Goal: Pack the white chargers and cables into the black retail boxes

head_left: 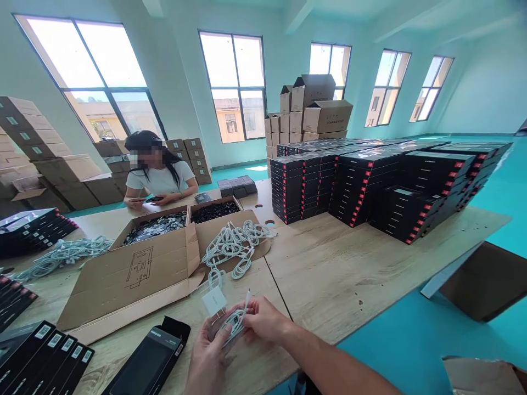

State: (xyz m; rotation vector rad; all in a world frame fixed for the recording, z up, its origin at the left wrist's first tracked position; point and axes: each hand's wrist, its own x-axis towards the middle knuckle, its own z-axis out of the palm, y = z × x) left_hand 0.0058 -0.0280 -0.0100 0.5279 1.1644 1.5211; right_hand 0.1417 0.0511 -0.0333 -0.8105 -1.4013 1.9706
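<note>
A coiled white charging cable (234,328) is held between both hands over the near part of the table. My left hand (208,345) has its fingers closed around the coil from below, thumb on top. Pinched on the coil's right side, my right hand (263,319) grips the same cable, one end of which sticks up. A white plug adapter (214,300) with two prongs lies just beyond my left fingers; whether they touch it I cannot tell. Past it a loose heap of white cables (230,247) rests on a cardboard flap. A black box with an open end flap (152,356) lies left of my hands.
An open carton (140,269) of small dark and silvery packets stands ahead. Stacked black boxes (354,186) cover the table's far right. More black boxes (49,359) line the near left. Across the table sits a person (162,175) holding a dark object.
</note>
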